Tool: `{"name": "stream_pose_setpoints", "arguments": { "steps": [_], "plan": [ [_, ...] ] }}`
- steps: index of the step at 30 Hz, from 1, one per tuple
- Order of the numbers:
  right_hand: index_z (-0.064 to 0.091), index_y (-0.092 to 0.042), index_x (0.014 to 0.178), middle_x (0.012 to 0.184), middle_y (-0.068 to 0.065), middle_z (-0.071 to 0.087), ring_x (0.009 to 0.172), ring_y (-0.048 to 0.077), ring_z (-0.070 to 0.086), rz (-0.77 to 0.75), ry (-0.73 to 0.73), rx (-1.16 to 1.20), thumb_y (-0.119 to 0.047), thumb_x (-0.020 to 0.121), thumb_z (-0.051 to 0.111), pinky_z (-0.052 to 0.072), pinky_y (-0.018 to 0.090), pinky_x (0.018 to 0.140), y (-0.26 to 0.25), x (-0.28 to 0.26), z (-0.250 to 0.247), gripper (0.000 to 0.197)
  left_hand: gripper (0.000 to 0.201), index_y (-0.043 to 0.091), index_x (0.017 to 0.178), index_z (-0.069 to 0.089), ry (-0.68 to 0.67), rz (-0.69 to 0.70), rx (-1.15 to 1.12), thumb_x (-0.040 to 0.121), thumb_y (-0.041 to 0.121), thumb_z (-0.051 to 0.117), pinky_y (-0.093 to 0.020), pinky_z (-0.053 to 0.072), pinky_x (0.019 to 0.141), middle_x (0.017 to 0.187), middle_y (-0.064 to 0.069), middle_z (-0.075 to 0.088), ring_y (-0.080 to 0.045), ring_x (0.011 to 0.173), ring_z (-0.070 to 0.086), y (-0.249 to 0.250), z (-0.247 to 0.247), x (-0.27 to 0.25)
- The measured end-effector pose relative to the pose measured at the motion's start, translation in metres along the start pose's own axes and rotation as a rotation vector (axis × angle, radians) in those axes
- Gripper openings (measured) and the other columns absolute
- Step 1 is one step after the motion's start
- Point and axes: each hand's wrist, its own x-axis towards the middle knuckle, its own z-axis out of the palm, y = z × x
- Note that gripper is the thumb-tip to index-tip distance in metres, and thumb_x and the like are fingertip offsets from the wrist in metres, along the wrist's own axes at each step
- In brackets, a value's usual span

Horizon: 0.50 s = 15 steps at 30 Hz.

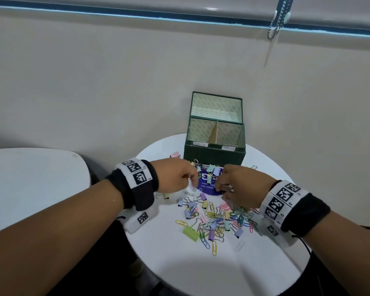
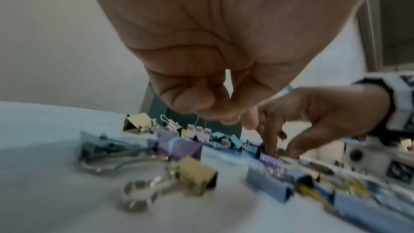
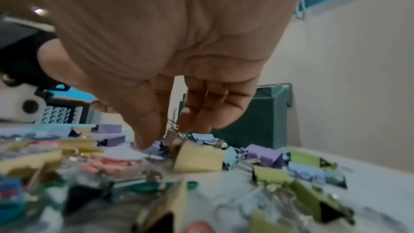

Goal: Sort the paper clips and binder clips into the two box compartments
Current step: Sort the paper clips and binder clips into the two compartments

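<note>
A green box (image 1: 214, 155) with its lid up stands at the back of the round white table (image 1: 201, 272); a divider splits it into two labelled compartments. Pastel binder clips and coloured paper clips (image 1: 218, 218) lie mixed in front of it. My left hand (image 1: 191, 182) hovers over the pile's far left; in the left wrist view its curled fingers (image 2: 201, 102) pinch a thin wire handle of a pink binder clip (image 2: 197, 130). My right hand (image 1: 219, 189) reaches down beside it, thumb (image 3: 145, 137) and fingers closing round a binder clip's wire handles (image 3: 173, 127).
A blue round sticker (image 1: 207, 185) lies under the clips by the box. A large green binder clip (image 1: 190, 233) sits at the pile's near left. A pink clip (image 1: 175, 154) lies left of the box. A second white table (image 1: 30, 178) stands to the left.
</note>
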Motion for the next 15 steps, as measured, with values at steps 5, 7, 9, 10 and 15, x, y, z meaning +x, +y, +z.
{"name": "stream_pose_setpoints", "arguments": {
  "steps": [5,7,9,10,15],
  "plan": [
    [0.072,-0.040,0.115,0.111,-0.010,0.060,0.102,0.013,0.057,-0.098,-0.057,0.041,-0.025,0.084,0.072,0.053,0.035,0.089,-0.009,-0.008,-0.001,0.034,0.026,0.021,0.111,0.072,-0.004,0.005,0.203,0.096,0.012,0.052,-0.033,0.048,0.095,0.116,0.003,0.061,-0.017,0.106,0.059,0.016,0.011,0.019],
    [0.071,-0.045,0.117,0.113,-0.013,0.064,0.103,0.013,0.060,-0.144,-0.087,0.017,-0.018,0.082,0.068,0.056,0.036,0.088,-0.011,-0.010,0.003,0.044,0.028,0.024,0.118,0.069,0.012,0.039,0.221,0.094,0.014,0.059,-0.030,0.048,0.094,0.117,0.006,0.059,-0.015,0.107,0.057,0.016,0.016,0.024],
    [0.069,-0.048,0.121,0.117,-0.018,0.066,0.106,0.011,0.062,-0.153,-0.086,0.010,-0.014,0.082,0.065,0.057,0.036,0.089,-0.010,-0.011,0.004,0.052,0.029,0.026,0.121,0.068,0.045,0.069,0.190,0.095,0.017,0.056,-0.027,0.046,0.092,0.117,0.008,0.056,-0.011,0.105,0.055,0.013,0.017,0.024],
    [0.068,-0.047,0.122,0.118,-0.018,0.067,0.106,0.011,0.062,-0.140,-0.084,0.013,-0.013,0.084,0.066,0.056,0.035,0.090,-0.008,-0.012,0.005,0.051,0.029,0.027,0.121,0.067,0.052,0.093,0.192,0.096,0.019,0.055,-0.026,0.046,0.091,0.116,0.009,0.056,-0.011,0.104,0.055,0.013,0.018,0.025],
    [0.068,-0.038,0.117,0.111,-0.013,0.070,0.098,0.012,0.064,-0.078,-0.025,0.024,-0.014,0.091,0.063,0.057,0.033,0.087,-0.002,-0.010,0.013,0.036,0.032,0.033,0.128,0.064,-0.040,0.161,0.331,0.097,0.027,0.060,-0.028,0.046,0.085,0.115,0.008,0.056,-0.013,0.103,0.055,0.012,0.023,0.027]
  ]
}}
